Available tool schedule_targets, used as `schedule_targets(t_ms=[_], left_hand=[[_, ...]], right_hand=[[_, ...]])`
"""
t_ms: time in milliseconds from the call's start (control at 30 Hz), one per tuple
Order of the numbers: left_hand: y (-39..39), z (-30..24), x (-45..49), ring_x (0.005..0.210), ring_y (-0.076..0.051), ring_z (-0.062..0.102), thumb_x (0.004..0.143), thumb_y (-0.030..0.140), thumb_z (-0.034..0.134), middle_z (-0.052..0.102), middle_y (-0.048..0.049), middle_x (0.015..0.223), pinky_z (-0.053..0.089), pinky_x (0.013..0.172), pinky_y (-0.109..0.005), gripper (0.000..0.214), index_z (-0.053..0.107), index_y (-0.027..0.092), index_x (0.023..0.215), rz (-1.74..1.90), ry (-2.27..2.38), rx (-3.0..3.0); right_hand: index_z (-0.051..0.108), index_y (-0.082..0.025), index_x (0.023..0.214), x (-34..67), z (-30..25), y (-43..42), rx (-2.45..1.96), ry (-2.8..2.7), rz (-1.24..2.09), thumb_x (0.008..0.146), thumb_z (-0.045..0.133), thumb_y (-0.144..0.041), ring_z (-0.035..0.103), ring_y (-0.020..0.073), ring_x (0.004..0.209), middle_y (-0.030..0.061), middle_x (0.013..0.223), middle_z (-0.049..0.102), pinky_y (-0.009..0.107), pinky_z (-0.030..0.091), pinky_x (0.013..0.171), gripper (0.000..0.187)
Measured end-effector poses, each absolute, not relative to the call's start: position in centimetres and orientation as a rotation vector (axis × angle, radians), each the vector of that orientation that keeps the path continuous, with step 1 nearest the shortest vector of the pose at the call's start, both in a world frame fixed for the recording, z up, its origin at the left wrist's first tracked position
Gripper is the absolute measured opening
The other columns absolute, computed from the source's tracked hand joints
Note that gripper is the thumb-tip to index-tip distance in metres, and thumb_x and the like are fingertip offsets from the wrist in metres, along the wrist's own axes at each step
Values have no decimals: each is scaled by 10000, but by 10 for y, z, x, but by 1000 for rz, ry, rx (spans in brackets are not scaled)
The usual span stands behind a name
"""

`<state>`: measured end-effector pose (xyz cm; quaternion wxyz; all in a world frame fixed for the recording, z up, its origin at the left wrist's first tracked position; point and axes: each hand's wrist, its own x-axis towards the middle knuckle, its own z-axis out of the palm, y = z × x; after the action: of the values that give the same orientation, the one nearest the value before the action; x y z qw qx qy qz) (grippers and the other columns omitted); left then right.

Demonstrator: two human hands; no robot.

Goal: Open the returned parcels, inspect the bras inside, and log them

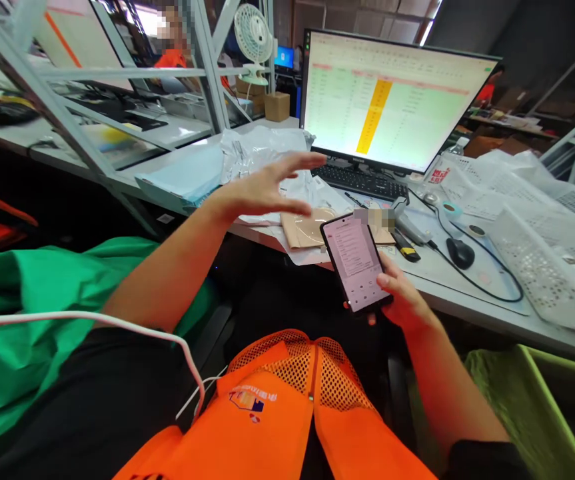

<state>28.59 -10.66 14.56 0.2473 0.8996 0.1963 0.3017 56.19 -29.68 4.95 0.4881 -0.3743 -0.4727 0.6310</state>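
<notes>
In my right hand (397, 287) is a black smartphone (357, 263), its lit screen of text tilted toward me, held just off the desk's front edge. The thumb lies along the phone's right side. My left hand (277, 183) hovers to the left of the phone, fingers stretched and apart, holding nothing. Beneath and beyond it lie a brown cardboard piece (294, 230) and a white plastic bag (262, 147). A grey barcode scanner (410, 223) and a yellow-black box cutter (406, 248) rest just beyond the phone.
A monitor (397, 100) showing a spreadsheet stands behind a black keyboard (362, 180). To the right are a mouse (460, 253) and a white perforated basket (542, 267). A green bin (532, 373) stands below the desk; a white cable (132, 320) crosses my left arm.
</notes>
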Motion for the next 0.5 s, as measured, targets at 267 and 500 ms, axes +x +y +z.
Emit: schedule_targets(t_ms=[267, 500], left_hand=[[-161, 198, 314, 1507, -394, 478, 705, 624, 908, 541, -106, 1608, 359, 1277, -518, 1025, 494, 305, 1587, 724, 580, 2873], [-151, 212, 327, 1355, -388, 579, 777, 743, 818, 634, -174, 1452, 438, 1184, -521, 914, 576, 181, 1456, 1229, 1036, 2722]], right_hand=[[710, -169, 1315, 601, 171, -230, -1125, -1483, 1461, 706, 926, -640, 538, 155, 361, 34, 697, 712, 231, 346, 277, 800], [753, -202, 1215, 598, 240, -195, -1041, -1216, 870, 942, 711, -683, 726, 233, 718, 58, 830, 709, 319, 582, 547, 555]])
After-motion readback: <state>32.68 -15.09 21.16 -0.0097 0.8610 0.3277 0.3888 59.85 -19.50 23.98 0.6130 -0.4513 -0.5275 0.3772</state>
